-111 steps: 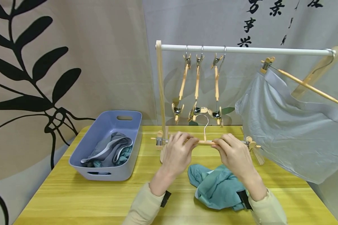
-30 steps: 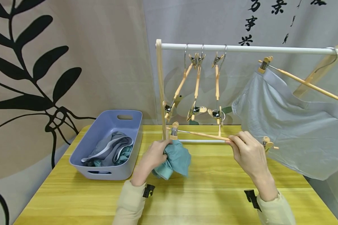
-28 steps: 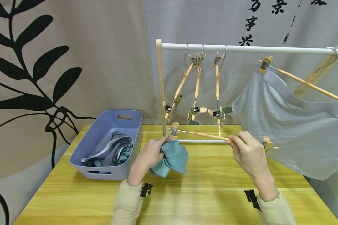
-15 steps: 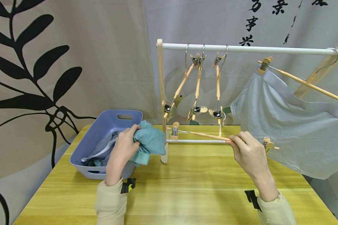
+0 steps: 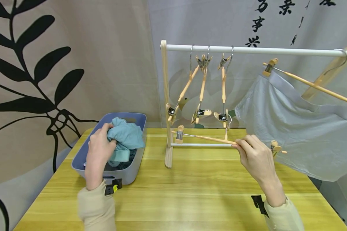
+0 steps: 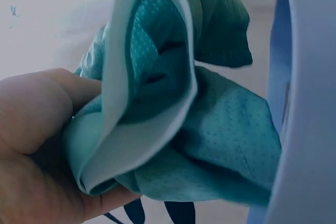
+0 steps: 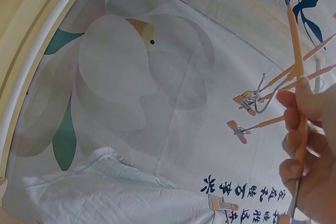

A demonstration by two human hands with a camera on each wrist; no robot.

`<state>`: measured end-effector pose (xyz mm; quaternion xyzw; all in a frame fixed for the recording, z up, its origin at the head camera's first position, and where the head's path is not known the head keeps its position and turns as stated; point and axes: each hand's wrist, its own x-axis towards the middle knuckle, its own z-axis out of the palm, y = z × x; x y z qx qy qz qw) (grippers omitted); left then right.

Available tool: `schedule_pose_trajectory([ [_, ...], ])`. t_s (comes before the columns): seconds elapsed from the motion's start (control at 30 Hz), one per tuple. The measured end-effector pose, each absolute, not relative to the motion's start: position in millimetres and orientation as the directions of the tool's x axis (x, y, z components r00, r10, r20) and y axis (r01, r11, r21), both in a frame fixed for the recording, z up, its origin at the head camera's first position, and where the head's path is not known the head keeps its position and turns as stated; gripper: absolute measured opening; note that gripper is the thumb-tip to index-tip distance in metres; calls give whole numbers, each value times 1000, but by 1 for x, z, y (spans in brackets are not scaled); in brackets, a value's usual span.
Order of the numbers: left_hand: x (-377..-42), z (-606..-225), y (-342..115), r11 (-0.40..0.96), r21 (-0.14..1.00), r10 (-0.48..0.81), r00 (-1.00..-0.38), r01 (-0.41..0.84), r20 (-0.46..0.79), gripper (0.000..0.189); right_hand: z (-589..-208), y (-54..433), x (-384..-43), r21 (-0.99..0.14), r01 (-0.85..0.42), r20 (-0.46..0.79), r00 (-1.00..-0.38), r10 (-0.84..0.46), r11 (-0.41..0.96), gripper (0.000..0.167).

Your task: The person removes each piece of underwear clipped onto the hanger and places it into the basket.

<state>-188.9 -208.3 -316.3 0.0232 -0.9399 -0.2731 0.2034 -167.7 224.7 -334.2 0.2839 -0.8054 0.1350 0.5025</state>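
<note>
My left hand (image 5: 99,150) holds a crumpled pair of teal underpants (image 5: 125,136) over the blue plastic basket (image 5: 82,154). In the left wrist view, the pale waistband (image 6: 128,150) loops open beside the thumb and the basket wall stands to the right. At the right, my right hand (image 5: 255,157) grips the bar of a wooden clip hanger (image 5: 211,139), which tilts slightly above the table. One clip (image 5: 179,134) shows at its left end, another (image 5: 274,148) beyond the hand. Both clips hold no cloth. The right wrist view shows fingers curled round that bar (image 7: 296,40).
A rack with a white rail (image 5: 248,50) stands at the back of the wooden table (image 5: 196,199). From it hang 3 bare clip hangers (image 5: 202,86) and, on the right, a light grey-blue garment (image 5: 300,134) clipped to a hanger. Dark cloth (image 5: 127,162) lies in the basket.
The teal underpants lay on the table while both hands held the hanger; my left hand then picked them up and carried them left over the basket. The right hand kept the hanger.
</note>
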Motion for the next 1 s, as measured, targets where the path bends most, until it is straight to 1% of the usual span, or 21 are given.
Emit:
schedule_pose_trajectory([
  [0.2,-191,-324,-226,848,530,-233,-899,-1,370,39,-335,224,-167,66,-592,884,-339,-323,803,45],
  [0.3,-193,-329,-231,842,538,-259,-902,-36,345,40,-335,224,-168,68,-593,883,-338,-325,802,45],
  [0.4,-193,-333,-235,840,538,-275,-912,-75,303,40,-335,224,-168,69,-594,883,-338,-327,802,45],
  [0.63,-195,-339,-235,840,520,-270,-950,-153,157,45,-335,224,-169,73,-600,885,-329,-329,797,46],
  [0.73,-195,-338,-233,850,505,-250,-959,-152,132,45,-335,224,-169,77,-599,888,-322,-328,797,46],
  [1.0,-191,-333,-229,864,499,-138,-983,-60,120,48,-335,223,-170,82,-595,895,-309,-322,799,48],
])
